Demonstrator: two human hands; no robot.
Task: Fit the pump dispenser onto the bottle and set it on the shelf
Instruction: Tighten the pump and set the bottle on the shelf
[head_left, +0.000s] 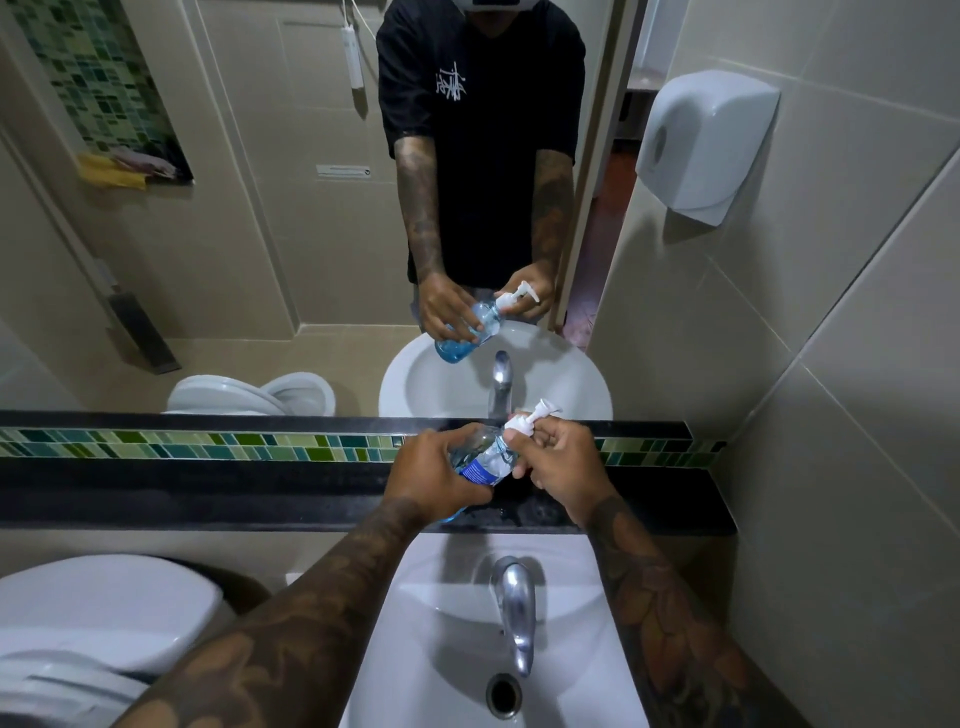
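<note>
- Bottle (485, 457): clear plastic w/ blue liquid and a blue-white label, held tilted, neck pointing up and to the right, above the far edge of the sink and in front of the dark shelf.
- Pump (524, 421): white, sits at the bottle neck, nozzle angled up-right; can't tell how far it is seated.
- Left hand (436, 475): wrapped around the bottle body from the left, fingers curled over the top, gripping it firmly.
- Right hand (563, 462): closed on the pump collar, fingertips pinching around the white part; rest of fingers bent below it.
- Both forearms reach in from the near edge, tattooed, left one crossing over the sink's left side.
- Shelf (208, 499): long black ledge running left-right just beyond the hands, w/ a green tile strip (182, 446) on the wall above it.
- Sink (441, 649): white basin below the hands, chrome tap (514, 608) in the middle, drain (504, 696) near the bottom edge.
- Toilet (98, 613): white, lid down, near left.
- Mirror (234, 208): above the shelf, reflects the person in a black tee holding the same bottle and pump.
- Paper dispenser (706, 145): white, on the tiled wall, far right.
</note>
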